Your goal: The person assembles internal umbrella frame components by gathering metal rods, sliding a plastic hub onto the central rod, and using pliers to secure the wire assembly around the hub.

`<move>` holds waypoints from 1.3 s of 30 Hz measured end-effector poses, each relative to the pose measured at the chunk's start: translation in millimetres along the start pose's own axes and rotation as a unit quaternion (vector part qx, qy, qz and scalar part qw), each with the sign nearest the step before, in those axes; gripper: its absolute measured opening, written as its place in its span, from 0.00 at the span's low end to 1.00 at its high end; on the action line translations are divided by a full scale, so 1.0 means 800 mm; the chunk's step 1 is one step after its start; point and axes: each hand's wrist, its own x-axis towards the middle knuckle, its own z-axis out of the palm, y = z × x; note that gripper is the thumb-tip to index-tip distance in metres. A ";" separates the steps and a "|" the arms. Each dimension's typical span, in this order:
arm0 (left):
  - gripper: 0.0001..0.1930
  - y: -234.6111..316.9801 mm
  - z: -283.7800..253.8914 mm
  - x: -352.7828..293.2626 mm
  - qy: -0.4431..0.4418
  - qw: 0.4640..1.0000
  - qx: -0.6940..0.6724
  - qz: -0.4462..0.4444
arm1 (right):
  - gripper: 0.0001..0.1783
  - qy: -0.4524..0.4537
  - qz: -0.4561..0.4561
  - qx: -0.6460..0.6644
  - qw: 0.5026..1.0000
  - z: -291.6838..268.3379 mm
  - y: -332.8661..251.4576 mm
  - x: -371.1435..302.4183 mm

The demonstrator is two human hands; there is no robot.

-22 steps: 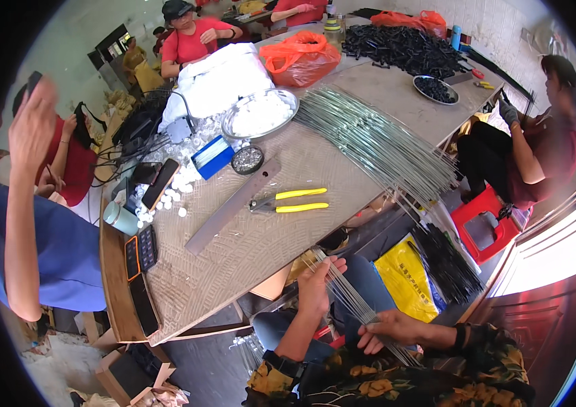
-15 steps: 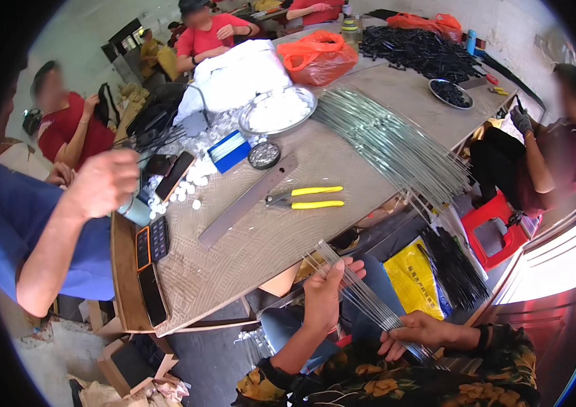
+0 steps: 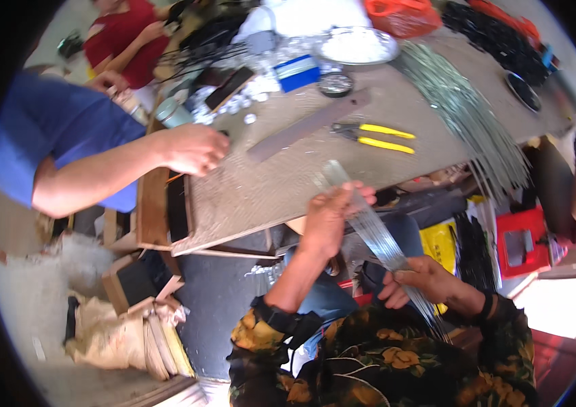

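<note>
Metal rods (image 3: 371,229) in a bundle are gripped by left hand (image 3: 327,218) and right hand (image 3: 429,279), lower centre-right of the frame.

On the tan tabletop (image 3: 233,203), yellow-handled pliers (image 3: 377,128) lie just beside a flat grey bar (image 3: 308,126). Beyond the bar, a blue box (image 3: 300,82) sits near a small round dish (image 3: 335,93), and a silvery bowl (image 3: 359,63) holds white pieces (image 3: 356,46). Loose white balls (image 3: 250,118) lie near a dark phone (image 3: 230,89) and a pale green cup (image 3: 173,113). A red stool (image 3: 520,222) stands at the right; a crumpled brown sack (image 3: 108,332) lies at the lower left
</note>
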 end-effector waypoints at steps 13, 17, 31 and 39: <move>0.21 0.045 -0.030 -0.008 0.041 0.987 0.080 0.134 | 0.16 -0.096 -0.092 -0.014 0.991 -0.006 -0.038 0.050; 0.18 0.032 -0.012 -0.040 0.163 0.930 0.235 0.231 | 0.15 -0.042 -0.093 -0.018 0.995 0.003 -0.062 0.056; 0.23 -0.037 0.074 -0.141 -0.169 0.978 0.092 -0.084 | 0.15 -0.083 -0.159 -0.130 0.975 0.069 -0.111 0.146; 0.33 -0.058 0.069 -0.137 -0.111 0.979 0.168 -0.020 | 0.14 -0.139 -0.155 -0.155 0.966 0.094 -0.087 0.164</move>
